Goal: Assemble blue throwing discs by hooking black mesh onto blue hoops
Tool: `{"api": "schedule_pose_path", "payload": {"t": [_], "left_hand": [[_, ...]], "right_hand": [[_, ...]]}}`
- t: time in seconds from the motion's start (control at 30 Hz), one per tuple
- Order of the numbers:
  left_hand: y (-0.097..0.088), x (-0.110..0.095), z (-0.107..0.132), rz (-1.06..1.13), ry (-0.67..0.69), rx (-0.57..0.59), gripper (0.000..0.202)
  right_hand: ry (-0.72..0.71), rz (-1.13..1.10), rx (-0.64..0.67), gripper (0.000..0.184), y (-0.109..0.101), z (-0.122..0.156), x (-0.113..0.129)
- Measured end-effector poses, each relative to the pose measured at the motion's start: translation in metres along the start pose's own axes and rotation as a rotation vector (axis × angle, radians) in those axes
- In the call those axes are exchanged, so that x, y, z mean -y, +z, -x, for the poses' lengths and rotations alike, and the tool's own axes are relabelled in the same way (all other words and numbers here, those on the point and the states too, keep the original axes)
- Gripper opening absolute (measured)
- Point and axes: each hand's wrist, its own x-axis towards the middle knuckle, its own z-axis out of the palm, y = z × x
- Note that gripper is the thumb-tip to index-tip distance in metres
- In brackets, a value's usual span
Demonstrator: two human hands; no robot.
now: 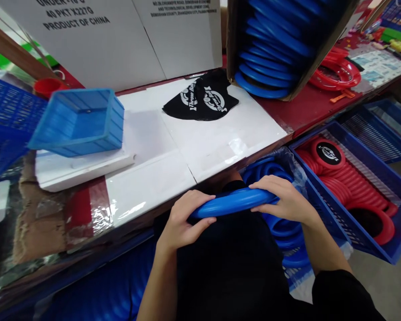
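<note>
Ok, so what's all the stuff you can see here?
blue ring: one, blue, held in both hands
black cloths: a few, black with white print, on the white sheet
small basket: one, blue, tilted, left
boxed rings: many, blue, in the cardboard box, top
loose red rings: a few, red, table, far right
crate: one, blue, lower right, holding red rings
bagged rings: several, blue, below the table edge
cartons: two, white, at the back
left hand: one, gripping the ring's left end
right hand: one, gripping its right end
</note>
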Motion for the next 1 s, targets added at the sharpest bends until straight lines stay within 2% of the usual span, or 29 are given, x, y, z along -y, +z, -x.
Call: {"api": "schedule_pose_path", "payload": {"t": [0.1,0.17,0.3,0.4,0.53,0.7,0.87,1.0], "left_hand": [[-0.004,-0.003,-0.003,-0.053,-0.044,0.056,0.04],[-0.005,-0.008,-0.007,-0.087,-0.025,0.093,0.045],[-0.007,-0.014,-0.011,-0.046,0.022,0.155,0.041],[-0.005,-0.015,-0.009,-0.026,0.036,0.166,0.042],[-0.001,-0.018,-0.006,-0.065,0.072,0.111,0.045],[0.009,-0.024,-0.001,-0.105,0.101,0.027,0.042],[0.017,-0.027,0.004,-0.12,0.105,-0.057,0.039],[0.016,-0.022,0.004,-0.092,0.115,-0.083,0.044]], "right_hand": [[-0.01,-0.012,-0.033,0.042,0.002,0.001,0.0],[-0.03,0.001,-0.023,0.045,0.003,0.0,0.001],[-0.101,0.063,0.031,0.052,0.003,-0.002,0.01],[-0.15,0.077,0.011,0.047,0.006,-0.001,0.02],[-0.13,0.1,-0.064,0.039,0.01,0.003,0.032],[-0.068,0.088,-0.127,0.038,0.016,0.008,0.041],[-0.071,0.106,-0.212,0.038,0.025,0.011,0.044],[-0.053,0.125,-0.186,0.038,0.024,0.006,0.048]]}}
